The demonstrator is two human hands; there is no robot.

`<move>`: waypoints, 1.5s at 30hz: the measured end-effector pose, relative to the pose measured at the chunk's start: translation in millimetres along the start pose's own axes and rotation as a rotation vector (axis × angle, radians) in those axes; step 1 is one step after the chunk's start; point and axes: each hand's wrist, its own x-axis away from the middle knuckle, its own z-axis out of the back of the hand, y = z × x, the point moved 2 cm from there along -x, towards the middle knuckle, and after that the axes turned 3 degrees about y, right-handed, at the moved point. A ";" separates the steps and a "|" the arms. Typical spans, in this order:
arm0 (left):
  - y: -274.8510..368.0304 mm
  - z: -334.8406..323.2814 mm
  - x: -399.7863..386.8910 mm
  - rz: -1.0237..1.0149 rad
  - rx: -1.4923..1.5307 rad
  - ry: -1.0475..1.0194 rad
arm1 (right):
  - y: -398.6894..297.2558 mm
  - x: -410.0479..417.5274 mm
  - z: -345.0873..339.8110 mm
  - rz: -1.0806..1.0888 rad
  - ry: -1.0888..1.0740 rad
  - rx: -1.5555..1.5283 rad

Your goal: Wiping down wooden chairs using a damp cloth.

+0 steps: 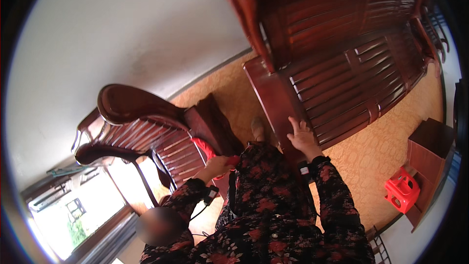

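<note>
My left hand (216, 167) is closed around a bunched red cloth (203, 148), part of which lies along the seat edge of a dark red wooden armchair (176, 156). Close beside that hand is the chair's broad flat armrest (210, 132). My right hand (303, 137) has its fingers spread over the armrest (273, 99) of a long slatted wooden bench (344, 91) and holds nothing. Whether its palm presses on the wood cannot be told.
A red plastic stool (403, 190) stands by a brown wooden cabinet (427, 154) at the right. A pale wall (110, 44) runs behind the chair. Patterned orange floor (370, 161) shows between the furniture. A bright window (77, 212) is at the lower left.
</note>
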 end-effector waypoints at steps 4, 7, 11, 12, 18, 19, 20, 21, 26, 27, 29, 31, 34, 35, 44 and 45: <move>24.1 86.1 -0.7 0.226 0.408 0.334 | -14.1 8.5 8.9 -0.071 0.042 0.038; 47.2 117.3 -25.6 0.164 0.729 0.541 | -40.0 18.0 17.1 0.096 -0.021 -0.777; 90.3 122.2 -73.1 0.053 0.884 0.454 | -89.7 29.0 37.3 -0.150 -0.248 -1.619; 101.4 121.1 -83.4 -0.011 0.814 0.348 | -90.8 25.5 38.4 -0.145 -0.187 -1.905; 92.5 165.9 -80.6 -0.246 0.550 0.445 | -85.2 -17.4 34.5 -0.220 0.081 -1.790; 80.4 178.5 -77.7 -0.215 0.542 0.412 | -87.2 -30.7 35.6 -0.233 0.104 -1.795; 62.9 185.6 -79.4 -0.149 0.607 0.361 | -88.4 -48.2 42.2 -0.132 0.272 -1.394; 38.4 189.7 -80.7 -0.067 0.667 0.316 | -98.0 -64.4 47.8 -0.034 0.400 -0.989; -35.6 197.0 -66.8 0.202 1.019 0.274 | -157.9 -107.9 83.6 0.014 0.684 -0.171; -42.9 199.3 -58.8 0.200 0.997 0.271 | -159.0 -114.6 76.9 0.002 0.694 -0.187; -51.3 199.5 -52.3 0.216 0.986 0.218 | -149.1 -128.9 56.2 -0.147 0.624 -0.050; -47.5 205.3 -49.2 0.205 0.941 0.199 | -142.8 -123.8 48.6 -0.122 0.593 -0.082; -38.7 234.7 -59.7 0.088 1.024 0.347 | -117.2 -93.5 35.1 -0.173 0.429 -0.181; -37.8 252.5 -66.0 0.038 1.009 0.452 | -102.3 -73.1 28.9 -0.195 0.413 -0.197; 122.9 486.3 -15.1 -0.660 0.238 1.226 | 8.2 158.7 -65.7 -0.523 0.692 -0.318; 136.2 495.6 -15.9 -0.694 0.063 1.249 | 15.4 174.0 -78.7 -0.777 0.573 -0.446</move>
